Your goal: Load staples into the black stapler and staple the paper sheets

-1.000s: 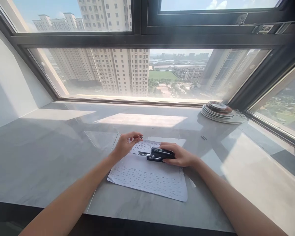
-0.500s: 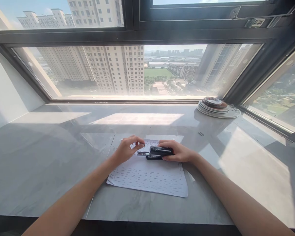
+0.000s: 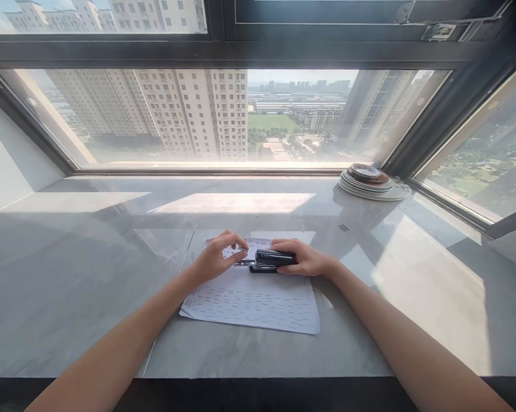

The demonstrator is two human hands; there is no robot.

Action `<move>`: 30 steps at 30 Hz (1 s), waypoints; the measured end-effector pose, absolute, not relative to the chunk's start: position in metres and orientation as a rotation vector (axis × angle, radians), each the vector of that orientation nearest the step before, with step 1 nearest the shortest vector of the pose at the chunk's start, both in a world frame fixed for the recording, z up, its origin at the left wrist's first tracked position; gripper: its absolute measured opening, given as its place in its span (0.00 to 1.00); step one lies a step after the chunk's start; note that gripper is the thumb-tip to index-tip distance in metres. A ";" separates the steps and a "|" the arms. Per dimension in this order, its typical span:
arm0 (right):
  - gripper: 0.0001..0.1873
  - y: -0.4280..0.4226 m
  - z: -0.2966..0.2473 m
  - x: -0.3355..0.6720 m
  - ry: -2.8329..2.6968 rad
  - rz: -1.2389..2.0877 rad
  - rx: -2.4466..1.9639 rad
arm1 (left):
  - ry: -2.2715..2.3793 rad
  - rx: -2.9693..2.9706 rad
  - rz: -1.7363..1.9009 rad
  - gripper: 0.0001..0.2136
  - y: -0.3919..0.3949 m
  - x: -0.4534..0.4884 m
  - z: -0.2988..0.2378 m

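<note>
Bright daylight pours through the window point(image 3: 283, 117) at twelve o'clock; the counter point(image 3: 438, 297) gleams at four, lies shadowed at nine.

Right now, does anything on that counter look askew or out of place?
A metal rail juts from the left end of the black stapler in the right hand, as if slid out, and two small dark strips lie loose on the counter, apart from it. I see no spill.
</note>
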State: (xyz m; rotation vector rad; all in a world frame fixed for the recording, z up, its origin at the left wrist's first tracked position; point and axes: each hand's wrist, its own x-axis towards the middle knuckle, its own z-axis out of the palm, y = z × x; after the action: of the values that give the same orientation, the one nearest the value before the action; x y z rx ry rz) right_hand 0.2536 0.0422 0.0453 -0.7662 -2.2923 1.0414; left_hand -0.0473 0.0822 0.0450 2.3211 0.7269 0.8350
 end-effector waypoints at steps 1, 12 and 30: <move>0.19 0.042 0.046 0.253 -2.292 1.045 -0.761 | 0.703 2.328 0.829 0.05 0.082 -0.047 0.046; 0.19 0.041 0.046 0.254 -2.300 1.044 -0.769 | 0.660 2.375 0.888 0.06 0.079 -0.047 0.043; 0.19 0.040 0.047 0.253 -2.291 1.075 -0.798 | 0.689 2.398 0.786 0.06 0.077 -0.044 0.042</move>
State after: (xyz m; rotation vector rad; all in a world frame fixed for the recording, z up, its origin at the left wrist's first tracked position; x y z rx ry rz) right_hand 0.2533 0.0404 0.0473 -0.7983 -2.2909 1.0748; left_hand -0.0439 0.0770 0.0418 2.3978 0.6891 0.7855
